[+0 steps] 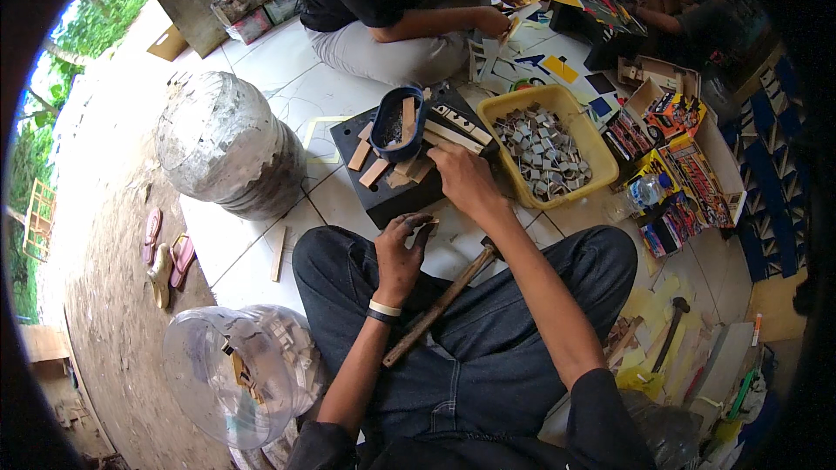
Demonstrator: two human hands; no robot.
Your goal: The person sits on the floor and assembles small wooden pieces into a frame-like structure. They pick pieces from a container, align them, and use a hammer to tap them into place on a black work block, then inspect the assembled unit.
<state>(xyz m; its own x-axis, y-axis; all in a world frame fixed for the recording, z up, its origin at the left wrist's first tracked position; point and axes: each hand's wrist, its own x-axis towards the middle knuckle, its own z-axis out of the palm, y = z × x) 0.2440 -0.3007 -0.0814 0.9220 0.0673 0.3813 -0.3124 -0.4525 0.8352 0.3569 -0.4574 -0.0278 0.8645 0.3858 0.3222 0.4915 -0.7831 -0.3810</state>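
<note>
My left hand (402, 248), pinching a small pale piece (434, 222); my right hand (463, 176) at wooden strips (453, 136) on the black block (383, 201), grip unclear; yellow tub (544, 203) of grey pieces (544, 152), well stocked, much apparently left, amount done uncertain

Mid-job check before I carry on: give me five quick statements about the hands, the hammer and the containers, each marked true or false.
1. The hammer lies at the person's lap, gripped by neither hand. True.

2. The blue oval container stands directly on the floor. False: the container stands on the black block.

3. The yellow tub holds many small metallic-looking pieces. True.

4. The right hand is inside the yellow tub. False: it is by the wood strips on the black block; whether it touches them is unclear.

5. A white band is on the wrist of the left hand. True.
</note>
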